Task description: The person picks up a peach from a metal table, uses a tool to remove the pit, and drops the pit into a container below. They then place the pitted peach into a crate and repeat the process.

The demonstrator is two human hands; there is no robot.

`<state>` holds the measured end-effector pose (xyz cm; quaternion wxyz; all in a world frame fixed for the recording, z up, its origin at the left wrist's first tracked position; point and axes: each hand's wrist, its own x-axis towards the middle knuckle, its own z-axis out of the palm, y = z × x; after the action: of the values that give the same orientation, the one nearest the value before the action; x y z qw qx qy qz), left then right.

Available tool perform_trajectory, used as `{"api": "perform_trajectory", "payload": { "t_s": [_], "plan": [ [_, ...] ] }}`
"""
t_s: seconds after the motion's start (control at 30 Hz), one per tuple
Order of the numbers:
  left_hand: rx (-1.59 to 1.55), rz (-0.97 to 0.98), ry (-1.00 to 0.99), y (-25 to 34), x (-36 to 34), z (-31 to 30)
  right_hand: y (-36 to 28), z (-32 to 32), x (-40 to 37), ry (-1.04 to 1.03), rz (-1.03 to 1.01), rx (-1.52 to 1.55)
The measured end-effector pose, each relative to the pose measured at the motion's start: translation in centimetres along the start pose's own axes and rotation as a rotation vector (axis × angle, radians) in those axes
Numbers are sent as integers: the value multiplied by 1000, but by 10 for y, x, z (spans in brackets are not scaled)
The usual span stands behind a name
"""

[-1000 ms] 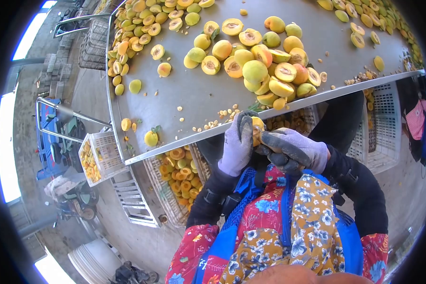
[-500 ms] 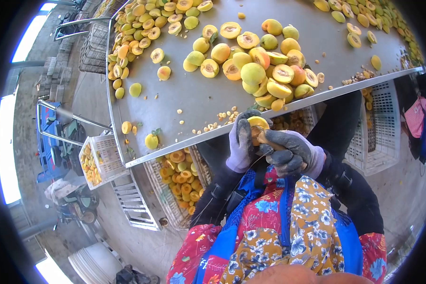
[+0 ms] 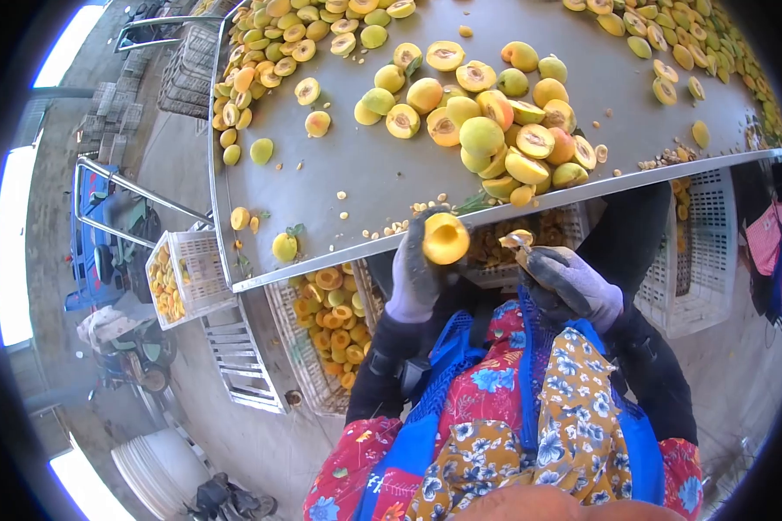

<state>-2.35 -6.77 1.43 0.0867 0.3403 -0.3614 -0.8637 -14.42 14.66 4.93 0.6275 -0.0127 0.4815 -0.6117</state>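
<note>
The hands have pulled apart. The left hand [image 3: 413,278] grips an open fruit half [image 3: 445,239]; the right hand [image 3: 575,285] pinches a small piece [image 3: 520,239], so this fruit is now split.

The left hand [image 3: 413,273] and the right hand [image 3: 573,282] wear pale grey-lilac gloves, dark grey at the fingers. The apricot half [image 3: 445,238] in the left one is deep yellow-orange. The worktop [image 3: 356,174] is dull grey; the fruit pile [image 3: 495,130] on it is yellow and green, partly blushed red. The apron [image 3: 530,417] has a red and mustard flower print with blue straps. The crate [image 3: 191,269] is white.
</note>
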Motion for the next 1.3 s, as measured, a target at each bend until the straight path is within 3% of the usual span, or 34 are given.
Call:
{"api": "perform_trajectory", "payload": {
  "t_s": [0.03,0.07,0.1,0.13,0.17,0.2,0.27,0.33,0.4,0.5,0.6,0.63,0.73,0.83,0.9,0.97,1.03,1.2,1.27,1.3],
  "plan": [
    [126,18,-56,11,-11,-19,8,-8,4,34,25,-39],
    [239,6,76,18,-23,-36,14,-15,7,69,50,-81],
    [627,271,93,23,-33,-60,17,-18,7,99,110,-54],
    [835,283,212,35,-50,-75,26,-25,10,94,117,-66],
    [1251,215,346,50,-64,-89,37,-34,15,91,120,-77],
    [1666,264,538,54,-73,-99,39,-38,18,91,122,-85],
    [2086,489,812,55,-61,-106,35,-46,17,48,227,-119],
    [1740,482,613,82,-20,-56,51,-55,28,34,246,-136],
    [1644,538,455,89,51,-32,50,-53,35,97,205,-353],
    [1702,681,520,81,157,-8,33,-44,28,171,233,-488],
    [1340,699,224,69,206,-20,40,-48,21,223,-211,-840],
    [1250,713,185,69,198,-16,25,-34,14,269,-228,-929],
    [635,199,85,64,150,-6,0,-8,12,360,-466,-1049],
    [289,63,-33,60,75,21,-19,10,26,336,-646,-1301],
    [587,335,-149,15,73,-23,-24,21,35,329,-722,-1467],
    [400,280,-108,-5,61,-20,-24,27,38,326,-754,-1526],
    [99,72,-162,12,31,13,-21,29,36,326,-764,-1585],
    [529,437,-176,6,4,33,-14,31,29,316,-748,-1706],
    [294,208,-98,0,6,29,-13,31,28,284,-713,-1712],
    [345,244,-83,-2,5,28,-13,32,29,261,-681,-1697]
  ]
}}
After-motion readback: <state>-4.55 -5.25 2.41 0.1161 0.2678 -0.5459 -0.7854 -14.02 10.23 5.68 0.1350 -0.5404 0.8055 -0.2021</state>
